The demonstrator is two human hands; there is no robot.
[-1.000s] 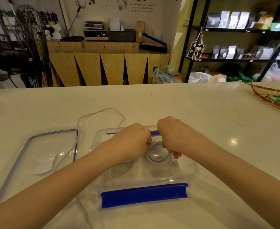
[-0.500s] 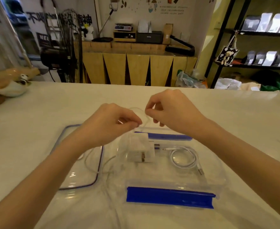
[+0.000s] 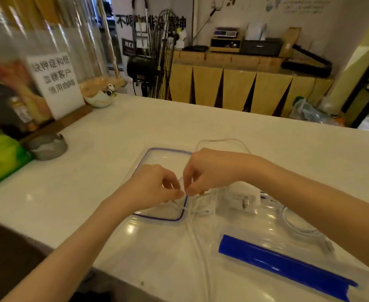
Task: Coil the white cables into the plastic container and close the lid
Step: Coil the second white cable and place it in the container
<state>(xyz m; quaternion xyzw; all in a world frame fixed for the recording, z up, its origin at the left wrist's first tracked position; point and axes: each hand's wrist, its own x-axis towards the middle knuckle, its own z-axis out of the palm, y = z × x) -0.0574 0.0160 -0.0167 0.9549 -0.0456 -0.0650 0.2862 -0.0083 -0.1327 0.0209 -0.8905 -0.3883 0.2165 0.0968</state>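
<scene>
Head camera: a person's two bare hands meet over a white counter (image 3: 222,131), fingertips nearly touching. The left hand (image 3: 155,188) is curled, its thumb and fingers pinched on a thin white cable (image 3: 195,234). The right hand (image 3: 209,171), just beside it, is likewise curled with thumb and forefinger pinched on the same cable. Below both hands lies the clear lid (image 3: 157,217) with its blue-edged rim, flat on the counter. From the pinch the cable trails down toward the near edge of the counter, and a further loop of it shows just beyond the right hand. Under the right forearm sits the clear plastic container (image 3: 244,227), open, with a blue clasp (image 3: 277,267) on its near side. Inside it, just right of the right hand, rests a white charger block (image 3: 244,199), and a second coiled cable (image 3: 299,229) lies below the right wrist.
</scene>
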